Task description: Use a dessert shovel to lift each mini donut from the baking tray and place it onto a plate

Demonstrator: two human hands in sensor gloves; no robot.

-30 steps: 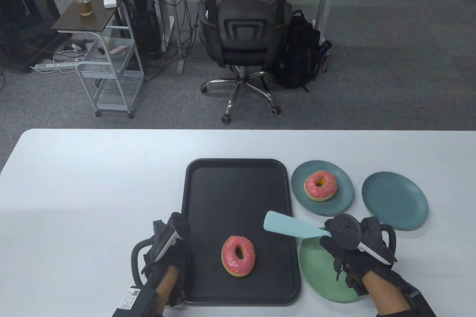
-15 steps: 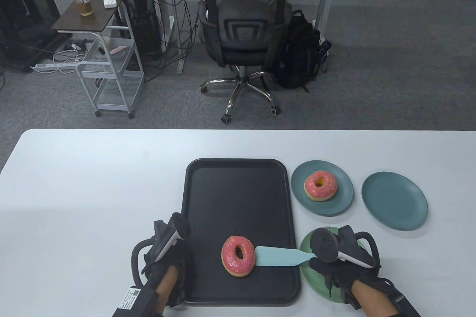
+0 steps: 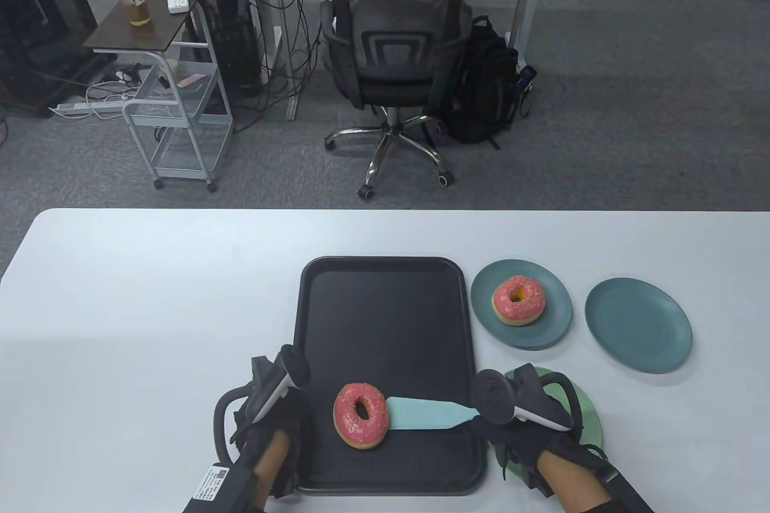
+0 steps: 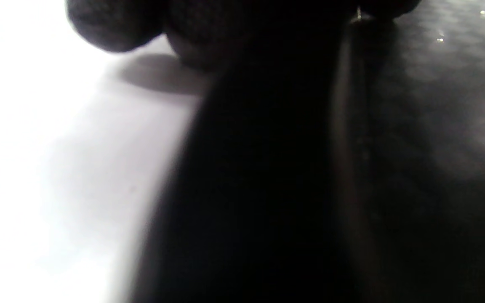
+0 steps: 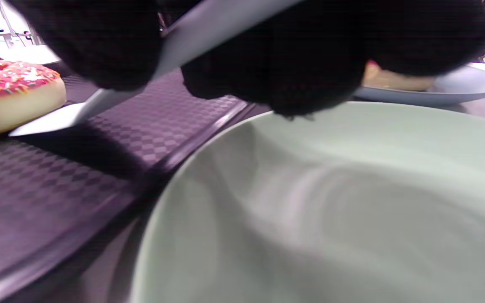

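A pink-iced donut [image 3: 361, 415] lies near the front of the black baking tray [image 3: 385, 308]. My right hand [image 3: 490, 426] grips the handle of the pale blue dessert shovel [image 3: 427, 415], whose blade lies flat on the tray with its tip at the donut's right side. In the right wrist view the shovel [image 5: 99, 101] reaches the foot of the donut [image 5: 11, 92], and my curled fingers [image 5: 267, 54] hang over a light green plate [image 5: 331, 202]. My left hand [image 3: 271, 435] holds the tray's left rim. A second donut [image 3: 518, 300] sits on a blue-grey plate [image 3: 541, 335].
An empty blue-grey plate [image 3: 637, 325] lies at the far right. The light green plate [image 3: 586, 417] lies under my right hand, close to the tray's right edge. Beyond the table stand an office chair [image 3: 394, 50] with a person on it and a small cart [image 3: 180, 110].
My right hand has moved left and down, bringing the shovel from above the tray to the donut. The donut has slid a little to the left. The left hand has stayed put.
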